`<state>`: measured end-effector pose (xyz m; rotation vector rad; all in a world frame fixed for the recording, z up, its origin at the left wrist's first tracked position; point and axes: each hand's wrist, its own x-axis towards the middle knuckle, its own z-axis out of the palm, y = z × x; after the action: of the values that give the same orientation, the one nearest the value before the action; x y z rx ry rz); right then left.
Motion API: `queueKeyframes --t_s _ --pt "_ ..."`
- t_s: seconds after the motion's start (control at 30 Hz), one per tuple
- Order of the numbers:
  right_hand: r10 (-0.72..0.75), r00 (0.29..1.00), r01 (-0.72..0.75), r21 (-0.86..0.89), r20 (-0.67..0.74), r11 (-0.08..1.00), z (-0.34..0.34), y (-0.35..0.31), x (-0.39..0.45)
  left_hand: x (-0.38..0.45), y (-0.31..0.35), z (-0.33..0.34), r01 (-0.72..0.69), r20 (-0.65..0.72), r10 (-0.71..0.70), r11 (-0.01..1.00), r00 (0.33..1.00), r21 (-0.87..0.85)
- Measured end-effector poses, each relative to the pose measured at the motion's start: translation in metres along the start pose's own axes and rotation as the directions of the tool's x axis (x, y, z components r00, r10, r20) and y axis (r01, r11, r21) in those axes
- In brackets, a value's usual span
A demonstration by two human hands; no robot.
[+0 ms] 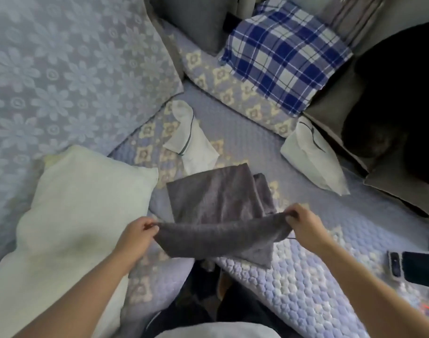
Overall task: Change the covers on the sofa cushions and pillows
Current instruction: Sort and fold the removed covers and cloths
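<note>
Quilted sofa seat (306, 276) below — left hand (135, 236) and right hand (306, 226) pinching grey cover (220, 237) taut. Fitting step, likely; next needs bare pillow (69, 215) — opening found first.

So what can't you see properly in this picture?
Head view only:
- Grey fuzzy fabric cover: its opening is hidden by folds; each hand's grip, left hand and right hand, covers a corner.
- Dark rectangular phone: cut off by the right edge.
- Black shape at right: too dark to identify.
</note>
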<state>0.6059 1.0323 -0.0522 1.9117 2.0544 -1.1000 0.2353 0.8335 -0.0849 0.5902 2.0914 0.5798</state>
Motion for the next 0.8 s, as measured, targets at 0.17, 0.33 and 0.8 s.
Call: queueKeyframes --t_s 0.17,0.33,0.8 --pt "-0.133 0.983 0.153 0.166 -0.123 0.974 0.019 -0.047 0.174 0.140 0.016 0.024 0.026 -0.205 -0.109 0.927 0.973 -0.373" --pt "-0.124 0.992 0.123 0.126 -0.003 0.984 0.116 -0.033 0.343 0.287 -0.026 0.107 0.043 -0.360 -0.135 0.966 0.923 -0.253" --pt "0.162 0.987 -0.162 -0.006 0.003 0.987 0.147 0.034 0.212 0.161 -0.104 0.185 0.510 -0.066 -0.535 0.831 0.842 -0.222"
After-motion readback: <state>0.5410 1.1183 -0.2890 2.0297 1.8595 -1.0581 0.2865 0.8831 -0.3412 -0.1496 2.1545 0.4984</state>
